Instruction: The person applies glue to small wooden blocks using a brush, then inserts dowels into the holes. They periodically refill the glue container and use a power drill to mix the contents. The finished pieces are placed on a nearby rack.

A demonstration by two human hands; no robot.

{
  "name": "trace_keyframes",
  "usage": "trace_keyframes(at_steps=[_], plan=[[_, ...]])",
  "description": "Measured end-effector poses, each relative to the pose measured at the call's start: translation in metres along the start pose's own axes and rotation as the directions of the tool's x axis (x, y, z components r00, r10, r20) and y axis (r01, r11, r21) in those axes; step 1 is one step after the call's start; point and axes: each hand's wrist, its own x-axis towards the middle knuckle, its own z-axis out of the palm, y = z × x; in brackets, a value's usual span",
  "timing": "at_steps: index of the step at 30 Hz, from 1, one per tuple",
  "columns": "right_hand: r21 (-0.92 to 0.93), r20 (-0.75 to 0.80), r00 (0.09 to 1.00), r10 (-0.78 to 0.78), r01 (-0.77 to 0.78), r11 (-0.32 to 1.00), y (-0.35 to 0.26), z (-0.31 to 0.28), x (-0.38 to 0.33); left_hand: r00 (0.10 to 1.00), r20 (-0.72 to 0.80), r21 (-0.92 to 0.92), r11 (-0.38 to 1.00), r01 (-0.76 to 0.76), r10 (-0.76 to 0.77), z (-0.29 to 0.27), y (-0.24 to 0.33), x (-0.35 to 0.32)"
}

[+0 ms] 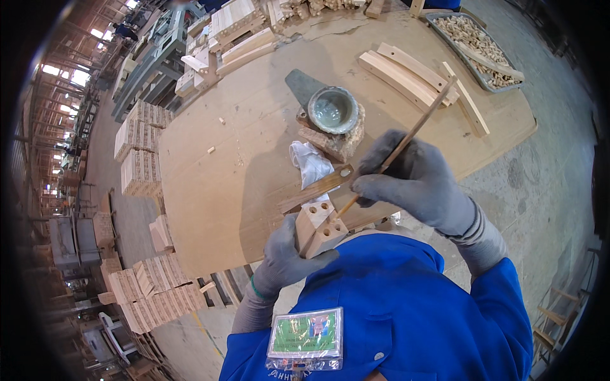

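Observation:
My left hand (pixel 278 259), in a grey glove, is closed around light wooden pieces (pixel 311 230) held together, their ends facing up with several round holes. My right hand (pixel 422 185), gloved too, pinches a thin wooden stick (pixel 427 115). The stick slants down, its lower tip at the holed ends; whether it enters a hole I cannot tell. Beyond my hands a round bowl (pixel 333 109) with pale liquid stands on a rough wooden block (pixel 346 143). A white cloth (pixel 310 164) and a darker wooden strip (pixel 318 188) lie between the bowl and the wooden pieces.
Curved wooden parts (pixel 401 79) lie on the brown table (pixel 203 184) at the far right, near a tray (pixel 494 85) of small dowels. More wood is piled along the far edge. Stacks of wooden pieces (pixel 143 159) stand left of the table.

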Motion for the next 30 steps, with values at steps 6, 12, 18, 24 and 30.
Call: trace_keyframes(at_steps=[6,12,18,24,30], plan=[[0.092,0.004,0.998,0.070,-0.071,0.993,0.009,-0.004,0.002,0.998,-0.028,0.076,0.995,-0.057,0.059,0.000,0.000,-0.001],[0.037,0.076,0.991,0.114,-0.117,0.992,0.006,-0.004,0.003,0.993,-0.044,0.064,0.992,-0.105,0.108,0.002,-0.004,-0.002],[-0.112,0.177,0.984,-0.010,0.030,0.993,-0.003,-0.009,-0.011,0.988,-0.047,0.137,0.981,-0.140,0.148,0.003,-0.005,-0.003],[-0.076,0.170,0.985,0.015,-0.002,0.997,-0.007,-0.010,-0.005,0.956,-0.066,0.164,0.948,-0.272,0.286,0.003,-0.004,-0.003],[-0.100,0.181,0.983,0.022,-0.004,0.995,-0.011,-0.008,-0.005,0.955,-0.062,0.171,0.946,-0.275,0.289,0.003,-0.002,-0.006]])
